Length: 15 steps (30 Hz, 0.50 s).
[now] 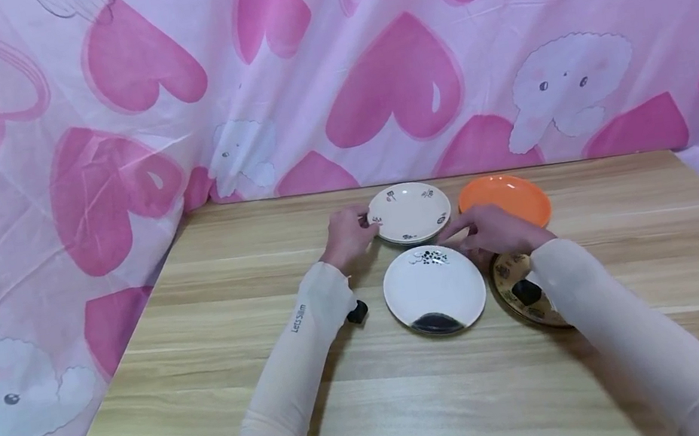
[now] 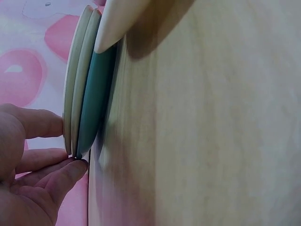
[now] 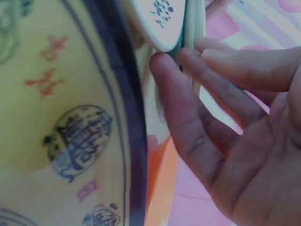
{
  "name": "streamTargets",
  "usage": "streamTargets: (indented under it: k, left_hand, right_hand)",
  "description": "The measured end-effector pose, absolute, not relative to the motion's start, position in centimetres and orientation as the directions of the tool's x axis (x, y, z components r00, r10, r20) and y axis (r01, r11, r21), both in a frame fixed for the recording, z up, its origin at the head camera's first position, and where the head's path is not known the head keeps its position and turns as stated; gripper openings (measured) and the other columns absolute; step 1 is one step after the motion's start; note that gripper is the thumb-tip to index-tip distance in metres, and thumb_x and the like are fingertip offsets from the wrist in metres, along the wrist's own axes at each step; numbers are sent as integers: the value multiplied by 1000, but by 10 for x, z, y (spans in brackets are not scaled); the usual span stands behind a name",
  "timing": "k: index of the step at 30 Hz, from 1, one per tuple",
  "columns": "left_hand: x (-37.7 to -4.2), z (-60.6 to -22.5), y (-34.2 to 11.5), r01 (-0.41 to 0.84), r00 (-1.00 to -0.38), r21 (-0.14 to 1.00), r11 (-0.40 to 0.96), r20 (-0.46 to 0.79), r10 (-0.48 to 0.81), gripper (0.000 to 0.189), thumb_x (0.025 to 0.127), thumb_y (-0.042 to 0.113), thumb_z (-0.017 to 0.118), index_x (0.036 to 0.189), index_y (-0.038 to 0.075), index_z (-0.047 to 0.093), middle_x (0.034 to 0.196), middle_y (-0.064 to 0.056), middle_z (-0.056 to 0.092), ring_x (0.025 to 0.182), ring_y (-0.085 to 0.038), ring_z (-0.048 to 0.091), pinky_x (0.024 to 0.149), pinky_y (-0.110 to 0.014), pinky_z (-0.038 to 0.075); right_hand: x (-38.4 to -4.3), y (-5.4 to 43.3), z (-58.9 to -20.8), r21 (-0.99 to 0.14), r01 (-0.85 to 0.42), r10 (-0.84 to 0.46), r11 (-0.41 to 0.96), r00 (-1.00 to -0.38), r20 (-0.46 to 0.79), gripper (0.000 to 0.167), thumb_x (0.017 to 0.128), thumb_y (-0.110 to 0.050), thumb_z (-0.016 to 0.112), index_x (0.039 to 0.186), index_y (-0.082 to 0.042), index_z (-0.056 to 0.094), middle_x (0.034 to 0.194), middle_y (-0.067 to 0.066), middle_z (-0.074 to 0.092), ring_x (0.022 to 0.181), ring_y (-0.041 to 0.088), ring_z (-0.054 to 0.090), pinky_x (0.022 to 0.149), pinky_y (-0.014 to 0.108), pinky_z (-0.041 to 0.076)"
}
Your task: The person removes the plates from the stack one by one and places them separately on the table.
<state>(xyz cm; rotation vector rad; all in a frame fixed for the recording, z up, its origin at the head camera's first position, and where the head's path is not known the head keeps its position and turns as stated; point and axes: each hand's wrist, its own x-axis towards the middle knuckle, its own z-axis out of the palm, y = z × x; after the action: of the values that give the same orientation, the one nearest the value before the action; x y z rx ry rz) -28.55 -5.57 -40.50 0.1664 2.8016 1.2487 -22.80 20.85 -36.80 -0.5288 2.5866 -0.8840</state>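
Note:
In the head view my left hand (image 1: 349, 237) is at the left rim of a stack of round plates, topped by a cream plate (image 1: 409, 212) with small dark motifs. The left wrist view shows its fingers (image 2: 44, 123) pinching the stack's edge, where two cream plates lie over a teal dish (image 2: 96, 96). My right hand (image 1: 495, 229) reaches to the stack's near right edge, its fingers (image 3: 181, 113) fairly straight and spread, tips right at the rim. In front lies a white plate (image 1: 434, 288) with a dark patch and dark blossoms.
An orange plate (image 1: 511, 200) stands at the back right, partly behind my right hand. The brown patterned plate (image 1: 515, 291) with a dark rim lies under my right forearm. A pink heart-print cloth (image 1: 394, 89) hangs behind the wooden table (image 1: 421, 412).

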Motion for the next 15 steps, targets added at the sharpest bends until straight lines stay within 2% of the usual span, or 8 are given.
streamTargets:
  k: [4,8,11,15]
  left_hand:
    - [-286,-406,-56,87,-991,746,661,-3,135,40,91,12,70,130,7,66,123,-12,72,116,-24,66,102,-34,56]
    - [-286,-406,-56,119,-989,723,680,26,145,40,91,12,70,130,7,66,121,-11,72,113,-23,66,101,-33,56]
    - [-286,-405,-56,166,-984,678,716,62,169,33,91,12,70,123,6,69,110,-10,74,103,-22,65,93,-32,57]
    - [-285,-402,-57,195,-979,650,735,83,187,22,90,11,70,111,5,72,97,-10,72,92,-22,62,81,-32,57]
  right_hand:
    - [-233,208,-366,-686,-157,-341,711,-930,-140,28,96,-6,60,122,-6,70,106,17,72,80,23,68,68,30,60]
    - [-242,204,-365,-674,-46,-152,737,-983,-99,28,95,-12,59,120,-5,69,95,16,70,81,23,65,67,26,54]
    - [-251,198,-366,-670,60,-36,740,-991,-128,31,91,-13,60,120,-5,67,98,13,69,87,22,61,69,23,51]
    - [-262,188,-370,-711,179,39,680,-977,-208,30,93,-11,62,120,0,64,106,18,69,82,20,68,70,26,59]
